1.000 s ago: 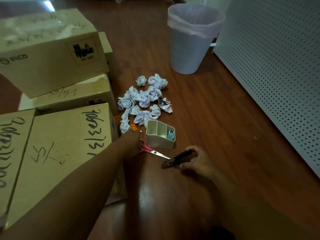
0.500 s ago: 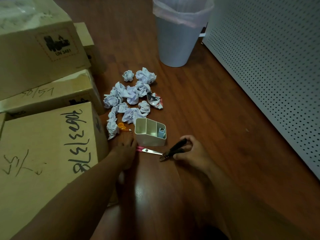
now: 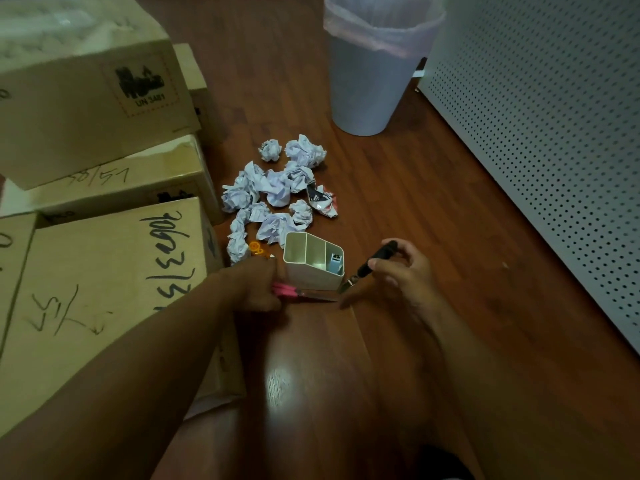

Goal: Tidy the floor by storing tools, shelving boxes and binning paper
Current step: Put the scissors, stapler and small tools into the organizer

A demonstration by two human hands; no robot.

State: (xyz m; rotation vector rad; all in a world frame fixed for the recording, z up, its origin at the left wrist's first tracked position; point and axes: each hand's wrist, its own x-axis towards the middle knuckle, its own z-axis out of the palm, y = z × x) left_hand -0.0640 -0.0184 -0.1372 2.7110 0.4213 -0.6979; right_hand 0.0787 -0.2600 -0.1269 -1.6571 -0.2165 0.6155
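A white desk organiser (image 3: 313, 271) with three compartments stands on the wooden floor; a small blue item (image 3: 335, 263) sits in its right compartment. My left hand (image 3: 258, 284) grips the pink handles of scissors (image 3: 304, 295) lying in front of the organiser. My right hand (image 3: 398, 271) holds a black-handled tool (image 3: 375, 263) tilted, its metal tip low beside the organiser's right corner. Several crumpled paper balls (image 3: 277, 188) lie behind the organiser. A small orange object (image 3: 255, 248) lies at its left.
Several cardboard boxes (image 3: 100, 282) are stacked at the left. A lined waste bin (image 3: 367, 64) stands beyond the paper. A white perforated panel (image 3: 554, 133) runs along the right side.
My right hand has lifted the black-handled tool off the floor and tilted it up beside the organiser. My left hand has closed on the pink scissors. The camera has moved nearer.
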